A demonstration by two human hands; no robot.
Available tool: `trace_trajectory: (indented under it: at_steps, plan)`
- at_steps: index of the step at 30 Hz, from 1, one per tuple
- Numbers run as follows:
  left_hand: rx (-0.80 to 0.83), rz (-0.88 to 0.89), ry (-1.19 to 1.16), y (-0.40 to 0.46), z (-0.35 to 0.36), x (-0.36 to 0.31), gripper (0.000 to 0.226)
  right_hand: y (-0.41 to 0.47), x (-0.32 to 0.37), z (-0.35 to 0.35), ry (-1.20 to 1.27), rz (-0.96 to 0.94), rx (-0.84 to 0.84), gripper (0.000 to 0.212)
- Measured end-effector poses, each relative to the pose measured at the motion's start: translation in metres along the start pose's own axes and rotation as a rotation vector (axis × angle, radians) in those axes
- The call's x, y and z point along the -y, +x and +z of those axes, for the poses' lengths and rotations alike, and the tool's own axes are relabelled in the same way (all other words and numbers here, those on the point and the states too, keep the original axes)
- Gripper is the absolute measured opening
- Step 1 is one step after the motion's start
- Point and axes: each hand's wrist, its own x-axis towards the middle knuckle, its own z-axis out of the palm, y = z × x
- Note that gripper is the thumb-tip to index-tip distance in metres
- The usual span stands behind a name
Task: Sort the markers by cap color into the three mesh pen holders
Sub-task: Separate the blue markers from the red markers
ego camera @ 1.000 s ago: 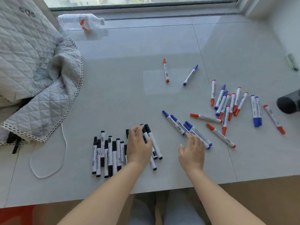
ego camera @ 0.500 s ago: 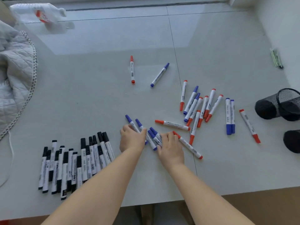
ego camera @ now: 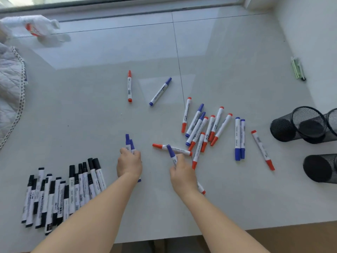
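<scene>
My left hand [ego camera: 129, 163] is closed around two blue-capped markers [ego camera: 129, 141], caps pointing away from me. In my right hand [ego camera: 180, 170] is another blue-capped marker [ego camera: 171, 152], lifted over a red-capped marker [ego camera: 172, 148] lying on the table. Several black-capped markers [ego camera: 62, 192] lie in a row at the lower left. To the right of my hands is a mixed pile of red and blue markers [ego camera: 202, 126], then a blue pair [ego camera: 239, 138] and a single red one [ego camera: 262, 149]. Three black mesh pen holders [ego camera: 299, 125] lie on their sides at the right edge.
A lone red marker [ego camera: 129, 85] and a lone blue marker [ego camera: 160, 91] lie farther back at the centre. A plastic bottle [ego camera: 34, 27] lies at the far left, near a quilted cloth [ego camera: 10, 86]. A small green item [ego camera: 297, 68] rests by the right wall.
Both hands have closed on the blue markers they were gathering and lifted them: two in the left, one in the right. The view has shifted right, showing more of the holders.
</scene>
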Motion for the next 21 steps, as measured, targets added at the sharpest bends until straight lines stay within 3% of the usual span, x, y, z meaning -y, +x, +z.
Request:
trace_trajectory:
  at_steps: [4, 12, 21]
  plan:
    - [0.033, 0.140, -0.160, -0.011, 0.004, -0.029, 0.012, 0.005, -0.016, -0.042, 0.223, 0.012, -0.220, 0.010]
    - [0.193, 0.519, 0.057, -0.027, 0.029, -0.097, 0.006, 0.031, -0.090, -0.133, 0.038, 0.127, -0.458, 0.011]
    - [0.203, 0.928, 0.497, -0.014, 0.053, -0.156, 0.012, 0.071, -0.118, -0.157, -0.055, 0.350, -0.397, 0.030]
